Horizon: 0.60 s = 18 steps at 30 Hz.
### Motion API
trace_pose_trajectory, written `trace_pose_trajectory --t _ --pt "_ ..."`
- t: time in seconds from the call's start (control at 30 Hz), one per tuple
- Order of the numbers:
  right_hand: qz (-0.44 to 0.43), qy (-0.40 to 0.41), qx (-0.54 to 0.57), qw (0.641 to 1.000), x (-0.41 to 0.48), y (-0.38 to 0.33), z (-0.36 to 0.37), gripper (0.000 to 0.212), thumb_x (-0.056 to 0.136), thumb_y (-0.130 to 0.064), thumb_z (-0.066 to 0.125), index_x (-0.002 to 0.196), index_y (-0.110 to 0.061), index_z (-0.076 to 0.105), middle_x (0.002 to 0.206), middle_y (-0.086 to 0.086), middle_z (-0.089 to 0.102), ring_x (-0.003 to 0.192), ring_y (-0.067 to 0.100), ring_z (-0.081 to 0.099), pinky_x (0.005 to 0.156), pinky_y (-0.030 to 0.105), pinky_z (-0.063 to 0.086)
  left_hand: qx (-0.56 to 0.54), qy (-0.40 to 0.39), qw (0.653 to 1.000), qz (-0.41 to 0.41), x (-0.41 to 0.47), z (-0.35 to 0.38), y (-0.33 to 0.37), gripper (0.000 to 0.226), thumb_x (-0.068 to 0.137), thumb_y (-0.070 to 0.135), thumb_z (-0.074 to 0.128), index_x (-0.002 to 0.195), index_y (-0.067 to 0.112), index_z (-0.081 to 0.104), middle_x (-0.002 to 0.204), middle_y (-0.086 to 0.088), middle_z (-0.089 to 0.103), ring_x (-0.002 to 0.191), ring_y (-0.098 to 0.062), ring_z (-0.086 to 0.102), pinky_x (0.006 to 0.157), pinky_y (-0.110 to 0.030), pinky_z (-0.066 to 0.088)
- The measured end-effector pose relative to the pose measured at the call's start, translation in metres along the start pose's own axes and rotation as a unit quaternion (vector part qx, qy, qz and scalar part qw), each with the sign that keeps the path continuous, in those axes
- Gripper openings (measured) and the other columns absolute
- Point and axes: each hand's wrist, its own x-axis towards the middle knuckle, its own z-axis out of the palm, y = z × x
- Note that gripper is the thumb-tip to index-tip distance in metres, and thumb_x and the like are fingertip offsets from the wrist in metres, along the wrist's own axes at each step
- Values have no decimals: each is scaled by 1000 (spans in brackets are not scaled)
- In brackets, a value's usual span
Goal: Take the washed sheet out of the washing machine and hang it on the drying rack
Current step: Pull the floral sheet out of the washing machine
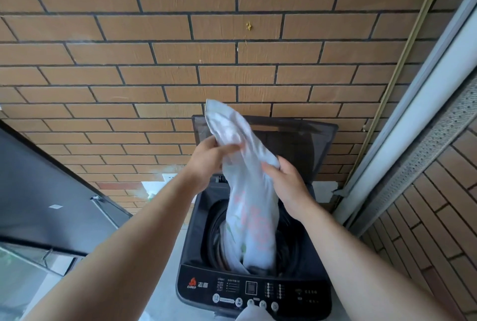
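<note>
Above washing machine (pixel 254 287): left hand (pixel 206 158), right hand (pixel 286 184) grip sheet (pixel 247 191), half out of drum; hanging not started, rack unseen.

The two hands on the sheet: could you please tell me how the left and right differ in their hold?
The left hand grips the sheet higher, near its top end; the right hand grips it lower, about midway. The left hand reaches in from the sheet's left, the right hand from its right. Both hold it above the open washing machine, its lower end in the drum.
</note>
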Motion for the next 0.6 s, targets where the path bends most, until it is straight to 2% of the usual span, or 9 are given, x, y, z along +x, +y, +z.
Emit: trace_pose_trajectory --t 0.03,0.1,0.2,0.27,0.33,0.4,0.5,0.57,0.6 --pt "-5 -9 -23 1000 -1 1 -1 23 84 -39 61 95 -20 68 99 9 71 93 20 68 81 40 52 -33 -1 999 -7 -1 0 3 42 76 37 78 108 12 69 100 -6 76 94 -26 72 87 -43 56" --pt "-10 -28 -70 997 -4 4 -2 26 82 -37 63 92 -13 63 91 8 70 87 23 68 74 41 51 -58 24 998 -17 -1 1 8 50 74 43 80 110 10 70 100 -7 76 95 -25 73 89 -41 55" --pt "6 -41 -80 996 -8 16 -6 23 79 -23 72 80 -11 52 76 6 62 73 18 60 64 34 42 -31 67 997 -11 -1 1 12 28 78 20 81 101 5 73 91 -9 77 87 -28 74 83 -40 59" --pt "42 -37 -66 996 -11 22 -8 24 79 -17 75 89 -10 55 86 10 68 79 23 66 65 35 48 0 66 998 18 -3 1 15 18 78 0 74 96 4 72 90 -10 76 85 -29 74 81 -41 60" --pt "80 -33 -39 995 -11 28 -11 36 74 -19 80 102 -15 58 100 9 71 89 26 71 76 42 56 0 61 997 40 -4 1 20 24 74 -13 65 90 3 70 87 -11 75 81 -29 73 79 -42 60" --pt "107 -37 6 993 -10 30 -12 53 65 -22 84 111 -23 58 110 6 70 94 25 71 87 47 57 18 69 996 50 -5 2 23 22 70 -12 62 83 5 69 77 -7 72 74 -27 70 72 -37 58" --pt "145 -42 109 983 -7 27 -12 71 58 -24 87 123 -27 58 117 1 69 102 24 70 90 41 56 167 111 975 92 -7 4 25 13 69 5 53 71 15 61 60 10 61 60 -16 55 51 -21 44" --pt "141 -57 114 982 -6 21 -12 43 69 -19 83 110 -21 69 106 4 74 96 27 71 78 35 54 265 153 941 142 -6 2 25 18 74 7 48 82 16 61 69 9 62 66 -15 56 52 -24 40" --pt "134 -63 99 984 -6 19 -12 24 72 -17 81 94 -22 73 98 4 75 91 28 71 73 34 52 286 168 929 163 -5 1 23 23 75 3 46 88 14 62 74 7 63 71 -18 58 55 -26 40"
